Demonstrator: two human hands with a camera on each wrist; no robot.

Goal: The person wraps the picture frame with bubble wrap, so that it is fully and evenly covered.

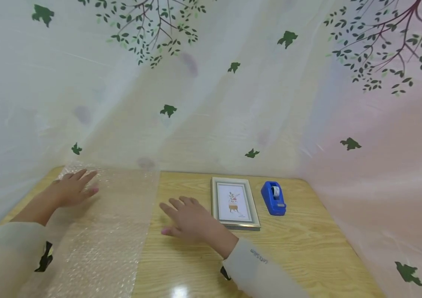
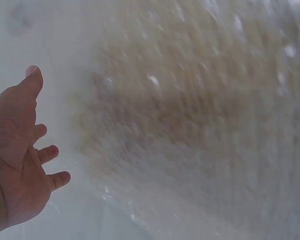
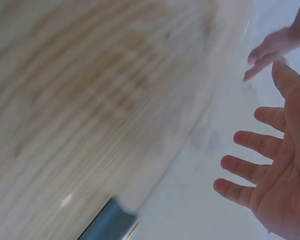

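Observation:
A sheet of clear bubble wrap (image 1: 114, 223) lies along the left side of the wooden table. Over its far part is my left hand (image 1: 71, 188), fingers spread and holding nothing; in the left wrist view this hand (image 2: 22, 155) shows its palm beside the blurred bubble wrap (image 2: 189, 125). My right hand (image 1: 190, 219) hovers above bare wood between the sheet and a picture frame (image 1: 233, 203). Its fingers are extended with nothing in them, and the right wrist view shows the open palm (image 3: 284, 165). The frame lies face up, with a plant print inside a silvery border.
A blue tape dispenser (image 1: 273, 198) with a roll in it stands right of the frame. The wooden table (image 1: 300, 256) ends at a pale curtain (image 1: 211, 136) printed with leaves and branches, which hangs behind and on both sides.

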